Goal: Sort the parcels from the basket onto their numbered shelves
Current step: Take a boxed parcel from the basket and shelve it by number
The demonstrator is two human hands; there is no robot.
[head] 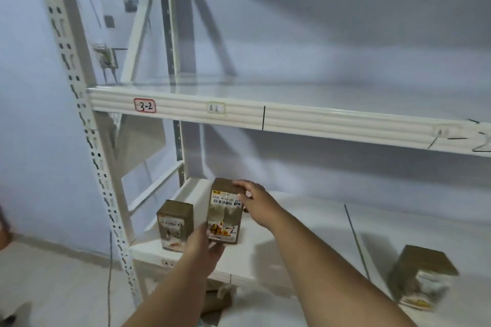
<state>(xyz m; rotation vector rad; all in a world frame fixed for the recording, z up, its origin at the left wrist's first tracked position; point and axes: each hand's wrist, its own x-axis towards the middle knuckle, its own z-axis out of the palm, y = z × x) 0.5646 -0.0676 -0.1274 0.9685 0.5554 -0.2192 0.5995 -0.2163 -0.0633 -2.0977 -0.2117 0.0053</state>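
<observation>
While both hands grasp it, the parcel (pixel 225 211), a brown box with a white barcode label near its top and "4-2" handwritten on its front, stands upright over the lower shelf (pixel 305 223) of a white metal rack. Whether its base touches the board cannot be told. The left hand (pixel 203 245) holds the bottom front corner, fingers curled under the edge; the right hand (pixel 252 198) grips the top right corner, fingers over the top face. Just left of it stands a second parcel (pixel 175 224), also marked "4-2", close to the front edge. A third parcel (pixel 422 277) sits well apart on the right, blurred. Above, the upper shelf (pixel 265 117) carries a red-bordered tag (pixel 144 105) reading "3-2" on its front beam
</observation>
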